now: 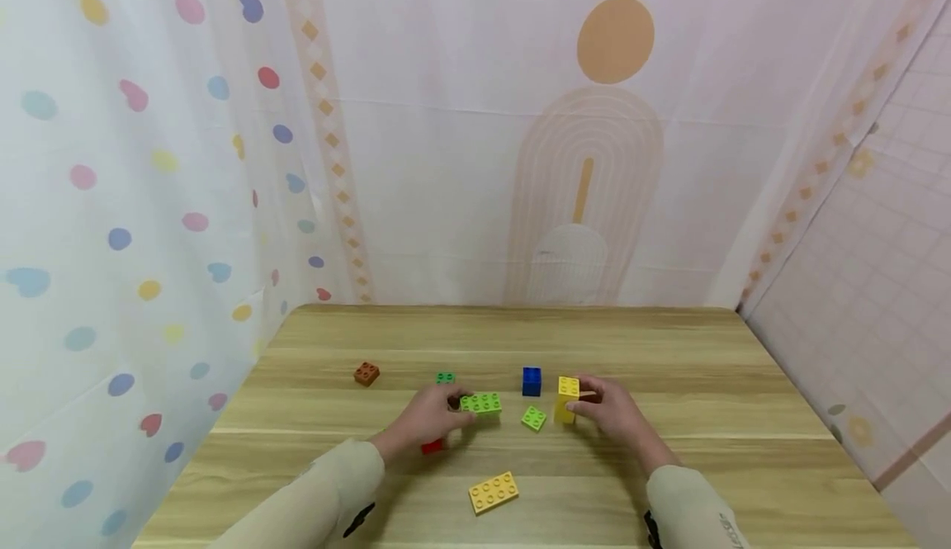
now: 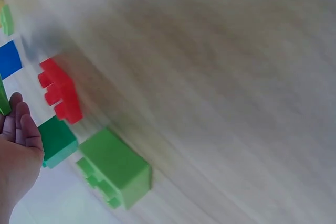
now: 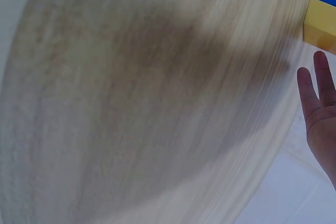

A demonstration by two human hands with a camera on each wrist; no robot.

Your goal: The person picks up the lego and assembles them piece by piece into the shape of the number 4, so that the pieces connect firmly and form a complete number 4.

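Observation:
My left hand (image 1: 429, 417) pinches a lime green eight-stud brick (image 1: 481, 403) at its left end, thumb in front. Only a sliver of that brick shows beside the fingertips in the left wrist view. A tall yellow brick (image 1: 566, 404), studs up, is between the thumb and fingers of my right hand (image 1: 611, 409). Two outstretched fingers of that hand show below the yellow brick in the right wrist view; the thumb is out of frame there. A small lime plate (image 1: 533, 418) and a blue brick (image 1: 531, 381) lie between the hands.
Partly behind the left hand are a dark green brick (image 1: 446, 377) and a red brick (image 1: 432, 446). A brown brick (image 1: 366, 374) lies further left, and a pale yellow eight-stud brick (image 1: 494, 493) is nearer the front of the wooden table (image 1: 594, 491). Patterned curtains (image 1: 431, 161) hang behind.

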